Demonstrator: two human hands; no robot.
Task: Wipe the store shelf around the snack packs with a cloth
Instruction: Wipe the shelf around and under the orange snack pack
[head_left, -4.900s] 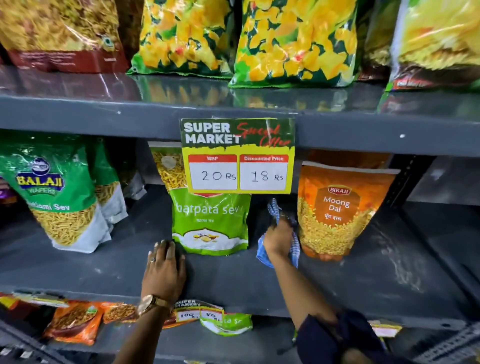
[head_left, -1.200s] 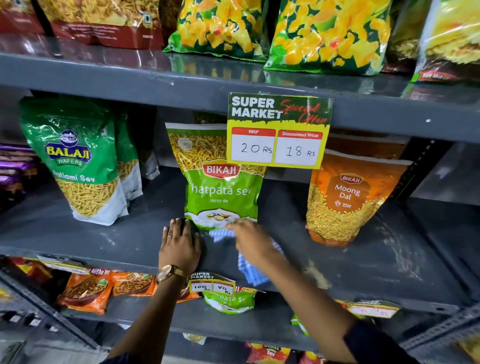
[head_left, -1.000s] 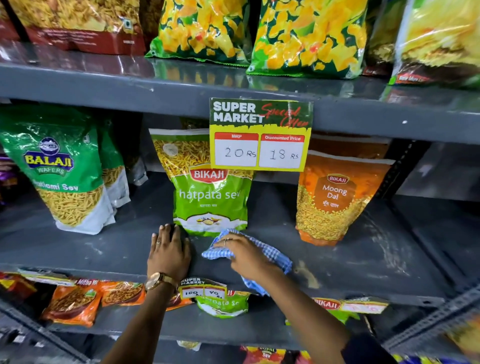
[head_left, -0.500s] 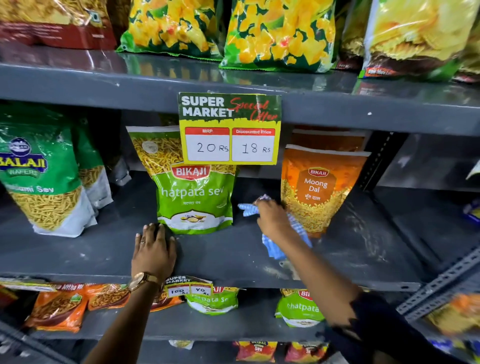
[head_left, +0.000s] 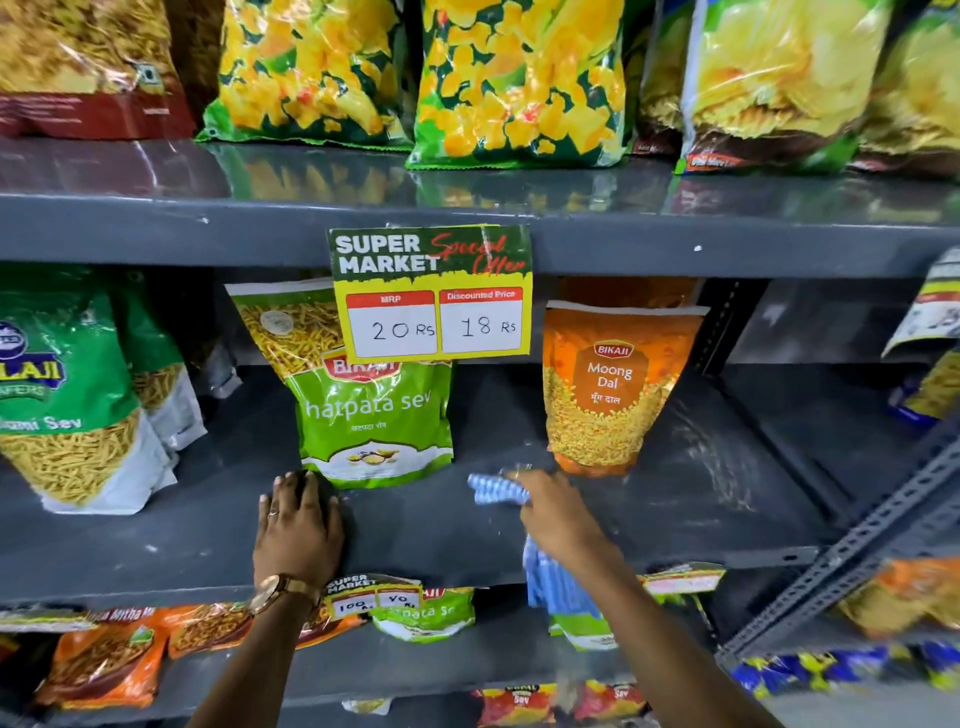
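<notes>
right hand (head_left: 558, 519) grasping blue checked cloth (head_left: 496, 488), cloth at hand's 10 o'clock | left hand (head_left: 298, 525) flat, released, on shelf (head_left: 441, 530) at Chatpata Sev pack's (head_left: 374, 415) 7 o'clock

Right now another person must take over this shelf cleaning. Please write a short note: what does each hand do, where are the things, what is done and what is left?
Left hand: flat on the shelf, fingers open, just left of the green Chatpata Sev pack.
Right hand: holds the blue checked cloth on the shelf in front of the gap between the green pack and the orange Moong Dal pack; one end of the cloth hangs over the front edge.
Done: I cannot tell how much is clean.
Left: pale smears show right of the orange pack; the area by the Balaji pack probably also needs wiping.
</notes>
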